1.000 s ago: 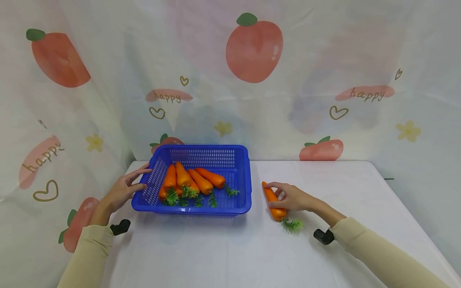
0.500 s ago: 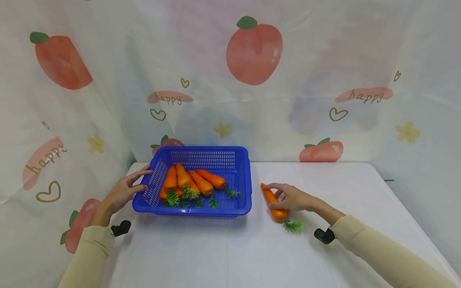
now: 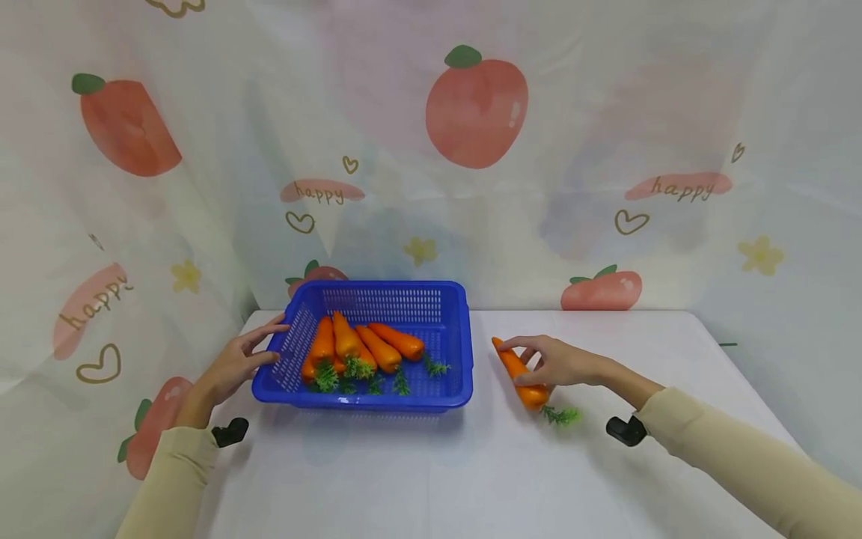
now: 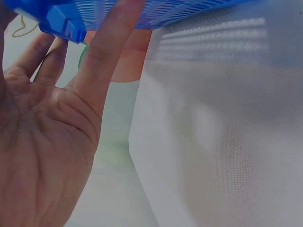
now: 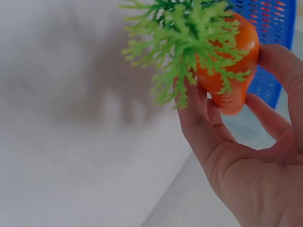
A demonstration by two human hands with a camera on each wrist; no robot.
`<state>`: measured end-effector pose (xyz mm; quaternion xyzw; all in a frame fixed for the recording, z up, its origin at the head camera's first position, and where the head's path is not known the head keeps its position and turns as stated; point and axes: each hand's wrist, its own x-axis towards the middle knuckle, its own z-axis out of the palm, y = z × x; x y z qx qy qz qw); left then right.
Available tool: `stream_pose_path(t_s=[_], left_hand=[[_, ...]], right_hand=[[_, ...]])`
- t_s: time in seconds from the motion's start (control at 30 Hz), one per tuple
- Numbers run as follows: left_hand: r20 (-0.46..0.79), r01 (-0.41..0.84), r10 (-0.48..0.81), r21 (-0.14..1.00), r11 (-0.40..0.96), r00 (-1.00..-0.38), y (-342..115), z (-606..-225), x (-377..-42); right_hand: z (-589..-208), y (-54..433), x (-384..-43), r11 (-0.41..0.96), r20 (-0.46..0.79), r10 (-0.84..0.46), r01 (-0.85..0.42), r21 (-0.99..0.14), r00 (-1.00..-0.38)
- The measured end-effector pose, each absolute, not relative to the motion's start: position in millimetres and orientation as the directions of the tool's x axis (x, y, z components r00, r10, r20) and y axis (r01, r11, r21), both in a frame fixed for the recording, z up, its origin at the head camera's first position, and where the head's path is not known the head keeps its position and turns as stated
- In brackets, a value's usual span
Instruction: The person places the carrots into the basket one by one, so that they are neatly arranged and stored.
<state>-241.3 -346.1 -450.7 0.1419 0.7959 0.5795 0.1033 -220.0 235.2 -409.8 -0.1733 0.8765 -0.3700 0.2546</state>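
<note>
In the head view, a blue plastic basket [image 3: 364,400] holds several orange carrots [image 3: 380,348] with frilly green tops. My left hand [image 3: 232,367] rests at its left rim, fingers fairly straight and spread, fingertips and thumb touching the edge. The left wrist view shows that hand [image 4: 52,113] against the basket's outer wall [image 4: 156,14]. To the right of the basket, my right hand [image 3: 562,361] grips a single carrot [image 3: 515,367] between thumb and fingers, its pointed end toward the back. Up close, the carrot's thick end [image 5: 241,42] and leafy top [image 5: 189,45] hang clear of the white surface.
A white cloth covers the table [image 3: 431,471], whose back edge meets a curtain [image 3: 572,112] printed with fruit, hearts and "happy". Black wrist devices [image 3: 628,430] show at both sleeves. The curtain also runs along the left side.
My right hand has raised the carrot a little and shifted slightly right with it. The left hand stays at the basket rim. The head view has tilted up slightly.
</note>
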Motion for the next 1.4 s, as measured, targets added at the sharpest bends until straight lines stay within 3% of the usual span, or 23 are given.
stream_pose_path(t_s=[0.57, 0.97, 1.4], left_hand=[[-0.005, 0.098, 0.340, 0.953, 0.286, -0.940, -345, -452, -241], [0.000, 0.105, 0.342, 0.952, 0.289, -0.940, -347, -452, -242], [-0.003, 0.094, 0.334, 0.957, 0.276, -0.942, -346, -452, -243]], right_hand=[[-330, 240, -227, 0.651, -0.260, -0.503, -0.164, -0.741, -0.824], [-317, 196, -260, 0.589, -0.208, -0.613, -0.265, -0.763, -0.762], [-318, 125, -301, 0.557, -0.241, -0.676, -0.269, -0.786, -0.696]])
